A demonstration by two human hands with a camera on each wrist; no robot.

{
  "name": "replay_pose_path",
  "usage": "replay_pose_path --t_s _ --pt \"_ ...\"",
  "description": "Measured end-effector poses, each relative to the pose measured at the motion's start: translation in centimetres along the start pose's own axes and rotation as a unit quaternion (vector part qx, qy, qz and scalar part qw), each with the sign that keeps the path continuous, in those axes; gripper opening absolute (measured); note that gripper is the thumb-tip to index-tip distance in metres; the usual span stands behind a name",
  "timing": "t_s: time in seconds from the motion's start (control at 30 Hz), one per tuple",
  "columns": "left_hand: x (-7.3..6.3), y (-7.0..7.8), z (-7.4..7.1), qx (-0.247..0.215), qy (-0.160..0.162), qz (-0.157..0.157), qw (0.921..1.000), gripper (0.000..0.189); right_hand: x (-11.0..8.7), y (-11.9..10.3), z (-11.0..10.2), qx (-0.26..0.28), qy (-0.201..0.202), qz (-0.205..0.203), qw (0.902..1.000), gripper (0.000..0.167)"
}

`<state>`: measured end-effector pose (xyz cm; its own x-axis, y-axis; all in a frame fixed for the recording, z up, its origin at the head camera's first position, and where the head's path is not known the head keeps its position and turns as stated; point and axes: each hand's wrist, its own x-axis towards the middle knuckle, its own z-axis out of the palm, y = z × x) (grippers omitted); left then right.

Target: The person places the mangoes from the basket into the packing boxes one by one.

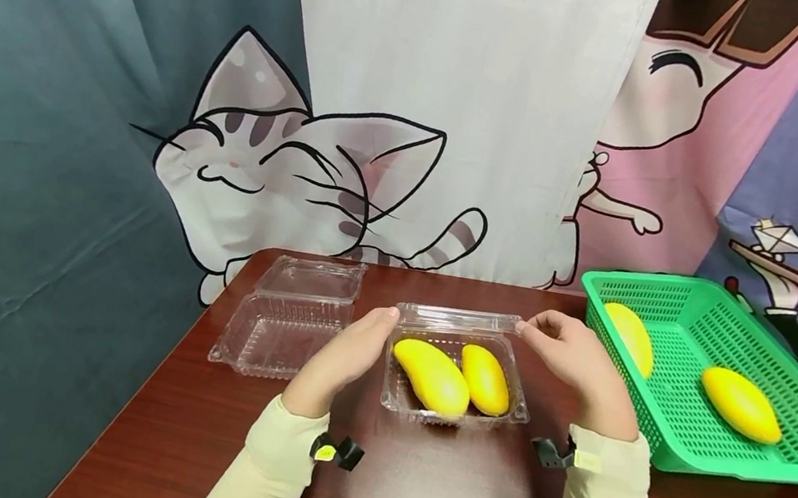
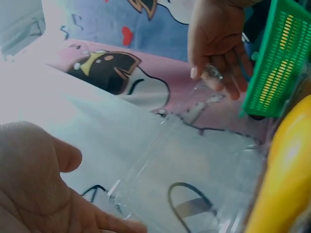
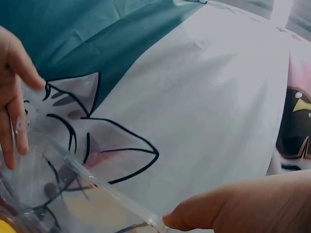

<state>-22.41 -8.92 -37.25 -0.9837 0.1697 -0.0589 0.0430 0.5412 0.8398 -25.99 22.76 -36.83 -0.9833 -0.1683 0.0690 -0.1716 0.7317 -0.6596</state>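
A clear plastic clamshell box (image 1: 391, 395) stands on the table with its lid (image 1: 461, 319) raised at the back. Two yellow mangoes, a longer one (image 1: 433, 378) and a smaller one (image 1: 486, 381), lie side by side in its base. My left hand (image 1: 349, 352) is at the lid's left corner, its fingers fairly straight and touching the edge, thumb apart from them in the left wrist view. At the opposite corner my right hand (image 1: 576, 363) pinches the lid, thumb (image 3: 194, 211) against the plastic edge.
A second clear clamshell (image 1: 284, 339), lid up, sits at the left on the brown table (image 1: 412, 495). To the right is a green plastic basket (image 1: 689, 342) holding two more mangoes (image 1: 740, 403). A cartoon-printed cloth (image 1: 481, 83) hangs behind the table.
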Motion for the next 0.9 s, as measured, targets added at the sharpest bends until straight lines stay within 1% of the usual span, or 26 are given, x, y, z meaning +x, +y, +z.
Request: replay_pose_path --t_s 0.07,0.13,0.23,0.37,0.47,0.53,0.67,0.77,0.87,0.9 --pt "0.8 -0.4 0.4 -0.009 0.014 0.002 0.9999 0.061 0.6 0.5 0.4 0.018 -0.002 0.0 0.9998 0.043" --pt "1.7 -1.1 1.1 -0.023 0.033 0.001 0.9992 0.058 1.5 1.2 1.1 0.038 0.0 0.003 0.9993 0.041" --pt "3.3 -2.6 2.7 -0.05 0.056 0.002 0.9972 0.056 2.7 2.6 2.6 0.058 0.002 0.013 0.9982 0.037" --pt "4.7 -4.7 5.0 -0.056 0.073 0.017 0.9956 0.057 3.8 4.1 4.8 0.088 0.006 0.031 0.9957 0.031" --pt "5.4 -5.9 6.1 -0.055 0.087 0.036 0.994 0.057 4.3 5.1 6.2 0.131 0.021 0.049 0.99 0.03" --pt "5.7 -6.5 6.5 -0.064 0.093 0.044 0.9926 0.057 4.6 5.6 6.9 0.164 0.034 0.062 0.9839 0.03" --pt "6.3 -7.8 7.2 -0.075 0.09 0.043 0.9921 0.058 4.8 6.3 7.8 0.247 0.04 0.097 0.9633 0.03" --pt "6.6 -8.8 7.7 -0.09 0.093 0.045 0.9906 0.058 5.0 6.9 8.4 0.331 0.034 0.114 0.9363 0.029" --pt "6.9 -9.6 8.1 -0.119 0.119 0.064 0.9837 0.055 5.4 7.5 9.0 0.399 0.021 0.112 0.9099 0.034" --pt "7.0 -9.8 8.3 -0.129 0.129 0.068 0.9808 0.054 5.5 7.6 9.2 0.415 0.019 0.112 0.9026 0.037"
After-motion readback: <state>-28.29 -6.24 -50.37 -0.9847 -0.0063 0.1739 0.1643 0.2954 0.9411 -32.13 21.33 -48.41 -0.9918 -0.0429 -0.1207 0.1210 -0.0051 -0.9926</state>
